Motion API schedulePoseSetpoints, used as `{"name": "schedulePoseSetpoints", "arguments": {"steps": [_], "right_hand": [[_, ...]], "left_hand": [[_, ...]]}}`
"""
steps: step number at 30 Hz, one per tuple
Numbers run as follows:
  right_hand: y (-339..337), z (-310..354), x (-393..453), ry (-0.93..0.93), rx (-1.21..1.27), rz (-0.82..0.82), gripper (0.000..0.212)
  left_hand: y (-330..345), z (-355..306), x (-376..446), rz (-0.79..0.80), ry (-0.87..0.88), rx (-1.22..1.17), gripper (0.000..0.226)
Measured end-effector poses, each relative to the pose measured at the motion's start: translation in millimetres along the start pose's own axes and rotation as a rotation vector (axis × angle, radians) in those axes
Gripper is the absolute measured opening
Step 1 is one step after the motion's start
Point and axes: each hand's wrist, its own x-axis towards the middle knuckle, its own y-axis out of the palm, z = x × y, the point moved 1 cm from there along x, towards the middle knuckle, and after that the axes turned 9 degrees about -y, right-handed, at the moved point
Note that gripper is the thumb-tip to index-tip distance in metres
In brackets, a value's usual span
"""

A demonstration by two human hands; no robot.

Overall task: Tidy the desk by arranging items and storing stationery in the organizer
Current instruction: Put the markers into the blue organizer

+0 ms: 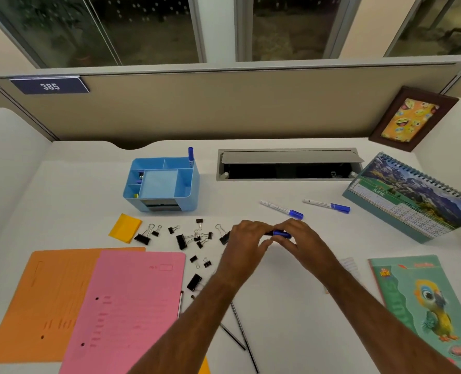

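Pinching blue marker (280, 234): both hands, left (247, 238), right (298, 238); binder clips (191, 238) crowd left.

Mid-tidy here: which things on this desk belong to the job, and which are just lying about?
Job:
blue organizer
marker in both hands
two loose markers
binder clips
pencils
folders

Lying about:
desk calendar
picture frame
parrot notebook
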Motion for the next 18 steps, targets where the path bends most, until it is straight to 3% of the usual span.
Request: {"name": "schedulePoseSetpoints", "arguments": {"steps": [5, 10, 15, 18], "right_hand": [[3, 6, 4, 0.086, 0.147, -0.042, 0.025], [-5, 15, 5, 0.051, 0.228, -0.133, 0.019], [-10, -2, 9, 0.026, 0.21, -0.253, 0.032], [-11, -21, 14, 0.082, 0.138, -0.297, 0.018]], "left_hand": [[-9, 1, 8, -0.011, 0.07, 0.082, 0.021], [-11, 6, 14, -0.035, 0.097, 0.104, 0.022], [-25, 21, 28, -0.016, -0.049, 0.025, 0.031], [-45, 32, 38, -0.072, -0.159, -0.094, 0.031]]}}
